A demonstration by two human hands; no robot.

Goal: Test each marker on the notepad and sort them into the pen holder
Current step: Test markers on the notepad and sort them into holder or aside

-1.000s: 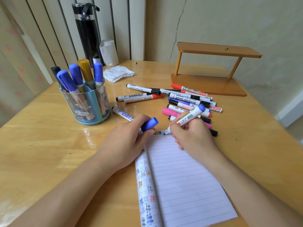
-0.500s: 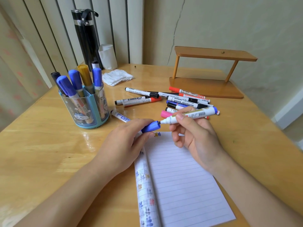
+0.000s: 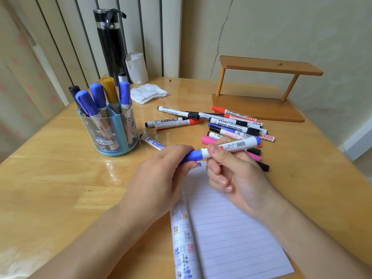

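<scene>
1. A marker is pinched by the right hand above the notepad, with its cap enclosed by the left hand's curled fingers.
2. Several markers are already stood in the holder.
3. A pile at the table's middle is judged untested.

The wooden table bears a pen holder, loose markers, a notepad, a tissue and a rack.

Blue-capped white marker sits roughly level mid-frame, just above the top edge of the lined notepad at bottom centre. The clear-and-teal pen holder, left of centre, has five capped markers upright, and a loose marker pile lies right of centre.
</scene>
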